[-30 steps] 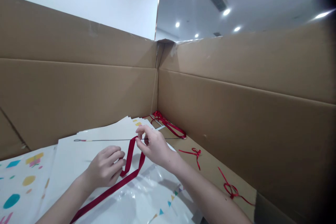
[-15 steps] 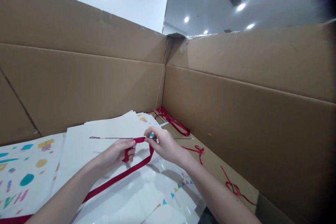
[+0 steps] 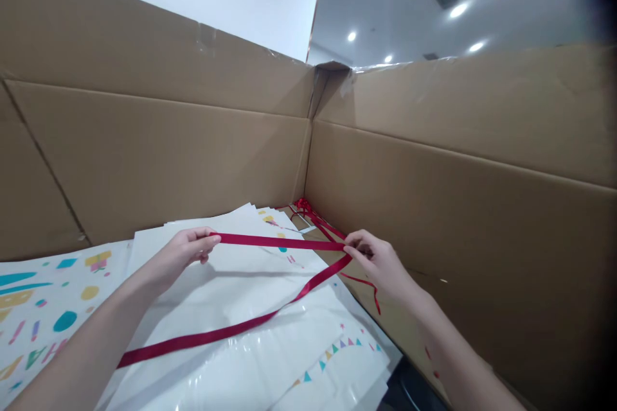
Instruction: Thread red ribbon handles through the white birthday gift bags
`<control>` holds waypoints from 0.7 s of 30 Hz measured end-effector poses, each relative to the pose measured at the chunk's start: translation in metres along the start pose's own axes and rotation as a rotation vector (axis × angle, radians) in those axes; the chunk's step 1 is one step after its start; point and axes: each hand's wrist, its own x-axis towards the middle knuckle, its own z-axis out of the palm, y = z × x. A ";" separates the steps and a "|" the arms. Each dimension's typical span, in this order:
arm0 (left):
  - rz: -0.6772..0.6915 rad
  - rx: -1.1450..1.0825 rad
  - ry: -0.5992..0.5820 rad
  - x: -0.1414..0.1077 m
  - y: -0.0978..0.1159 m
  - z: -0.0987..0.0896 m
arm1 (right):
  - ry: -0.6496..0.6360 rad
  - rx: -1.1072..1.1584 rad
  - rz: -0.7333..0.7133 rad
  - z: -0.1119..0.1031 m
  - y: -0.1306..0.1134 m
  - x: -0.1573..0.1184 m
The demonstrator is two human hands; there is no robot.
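A flat red satin ribbon [image 3: 279,242] stretches almost level between my two hands, across a stack of white printed paper sheets [image 3: 226,276]. My left hand [image 3: 186,250] pinches one part of it between fingers and thumb. My right hand [image 3: 373,263] grips it further along, near the stack's right edge. From there a second length [image 3: 231,331] runs down and left over the sheets and passes under my left forearm. The long thin metal needle from the earlier views does not show here.
Tall brown cardboard walls [image 3: 144,160] meet in a corner ahead. A tangle of red ribbon [image 3: 303,209] lies in that corner. A thin red cord [image 3: 369,284] hangs near my right hand. Glossy plastic film [image 3: 231,372] covers sheets at the front; colourful patterned paper [image 3: 62,308] lies left.
My hands have moved apart, and my right hand has gone far to the right, drawing the ribbon taut. The needle has gone from view. The view has shifted slightly.
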 end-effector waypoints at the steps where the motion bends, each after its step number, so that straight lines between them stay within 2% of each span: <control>1: 0.014 -0.004 0.022 0.000 0.000 0.002 | 0.025 -0.006 0.005 -0.007 0.005 -0.002; 6: 0.079 0.020 0.061 -0.004 0.003 0.026 | 0.202 -0.138 -0.050 -0.041 0.014 -0.006; 9: 0.114 -0.046 0.096 -0.004 0.004 0.033 | 0.331 -0.212 -0.143 -0.047 0.004 -0.012; 11: 0.164 -0.160 0.160 -0.001 0.003 0.029 | 0.324 -0.197 -0.146 -0.038 -0.004 -0.020; 14: 0.267 -0.292 0.240 0.003 0.002 0.019 | 0.205 -0.087 -0.051 -0.011 -0.011 -0.033; 17: 0.333 -0.346 0.209 0.003 0.002 0.015 | 0.096 0.013 0.042 0.017 -0.013 -0.040; 21: 0.334 -0.404 0.131 -0.002 0.003 0.021 | 0.055 0.137 0.090 0.043 -0.025 -0.035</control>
